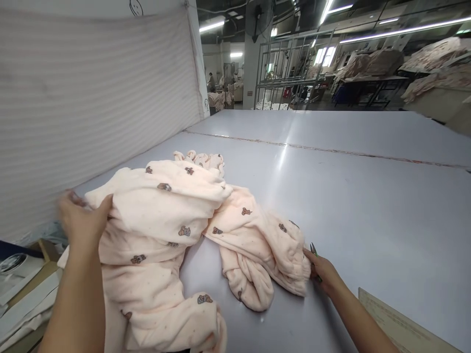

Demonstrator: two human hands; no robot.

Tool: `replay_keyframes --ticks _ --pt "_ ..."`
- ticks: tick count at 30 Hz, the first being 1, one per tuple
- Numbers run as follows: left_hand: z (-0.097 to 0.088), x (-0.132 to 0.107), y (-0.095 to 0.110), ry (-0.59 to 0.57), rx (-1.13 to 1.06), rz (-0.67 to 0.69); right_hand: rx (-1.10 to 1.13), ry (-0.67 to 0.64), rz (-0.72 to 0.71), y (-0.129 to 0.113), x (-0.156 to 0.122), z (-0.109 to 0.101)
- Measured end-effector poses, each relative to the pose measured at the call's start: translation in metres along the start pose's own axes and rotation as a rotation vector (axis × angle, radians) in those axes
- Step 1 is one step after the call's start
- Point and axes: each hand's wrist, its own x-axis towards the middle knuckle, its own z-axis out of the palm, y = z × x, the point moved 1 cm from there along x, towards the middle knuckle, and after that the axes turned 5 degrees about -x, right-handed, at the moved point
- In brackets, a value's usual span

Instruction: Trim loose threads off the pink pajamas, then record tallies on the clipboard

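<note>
A crumpled pale peach garment (172, 230) with small brown bear prints lies on the grey table (349, 196). My left hand (83, 220) grips its upper left edge, thumb over the cloth and fingers closed behind it. At the garment's lower right end my right hand (320, 268) pinches the cuff against the table, long green nails showing. One leg or sleeve of the garment curls toward the front edge between my arms.
A striped white panel (91, 108) stands along the table's left side. Cardboard and papers (25, 289) lie at the lower left, and a tan paper sheet (397, 323) at the lower right. Racks and piles of fabric (434, 63) fill the background.
</note>
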Motion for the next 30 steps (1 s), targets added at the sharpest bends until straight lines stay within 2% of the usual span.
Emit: replay_keyframes --ticks 1,2,4,5,7,8,9,10,12,14,16,19,21,22,24,26,27,28,30 --pt "-0.003 -0.008 0.017 0.242 0.097 0.049 0.031 -0.039 -0.019 -0.004 -0.009 0.005" --pt "-0.002 -0.021 0.039 0.398 0.134 0.144 0.057 -0.085 -0.046 -0.01 -0.02 0.008" --pt "0.013 -0.057 0.085 0.149 -0.061 0.234 0.095 -0.186 -0.11 -0.026 -0.049 0.015" --pt "0.025 -0.081 0.108 -0.016 -0.151 0.287 0.105 -0.23 -0.15 -0.034 -0.064 0.018" --pt "0.057 -0.133 0.146 -0.66 -0.306 0.434 0.092 -0.269 -0.293 -0.048 -0.096 0.025" --pt "0.072 -0.158 0.16 -0.879 -0.355 0.513 0.057 -0.271 -0.371 -0.054 -0.11 0.028" --pt "0.086 -0.179 0.169 -0.955 -0.396 0.589 0.016 -0.263 -0.443 -0.058 -0.123 0.032" --pt "0.097 -0.194 0.173 -0.924 -0.391 0.615 -0.025 -0.248 -0.497 -0.061 -0.135 0.034" --pt "0.113 -0.212 0.173 -0.877 -0.385 0.503 -0.071 -0.203 -0.563 -0.064 -0.15 0.038" --pt "0.118 -0.214 0.167 -0.921 -0.451 0.324 -0.098 -0.173 -0.645 -0.064 -0.155 0.041" --pt "0.117 -0.206 0.161 -1.01 -0.595 0.128 -0.196 -0.148 -0.743 -0.061 -0.152 0.043" --pt "0.111 -0.188 0.156 -1.036 -0.782 -0.165 -0.33 -0.111 -0.814 -0.058 -0.143 0.044" --pt "0.109 -0.176 0.153 -1.046 -0.796 -0.254 -0.279 -0.151 -0.754 -0.061 -0.14 0.043" --pt "0.109 -0.172 0.151 -1.089 -0.766 -0.274 -0.219 -0.198 -0.701 -0.065 -0.141 0.041" --pt "0.109 -0.167 0.146 -1.262 -0.729 -0.309 -0.103 -0.292 -0.565 -0.076 -0.144 0.037" --pt "0.109 -0.166 0.142 -1.467 -0.783 -0.388 -0.047 -0.363 -0.464 -0.086 -0.146 0.033" --pt "0.11 -0.167 0.141 -1.526 -0.838 -0.441 -0.059 -0.375 -0.432 -0.089 -0.147 0.032" --pt "0.11 -0.169 0.14 -1.538 -0.895 -0.493 -0.102 -0.352 -0.423 -0.091 -0.147 0.03" --pt "0.111 -0.172 0.14 -1.499 -0.969 -0.576 -0.262 -0.207 -0.477 -0.09 -0.149 0.026"
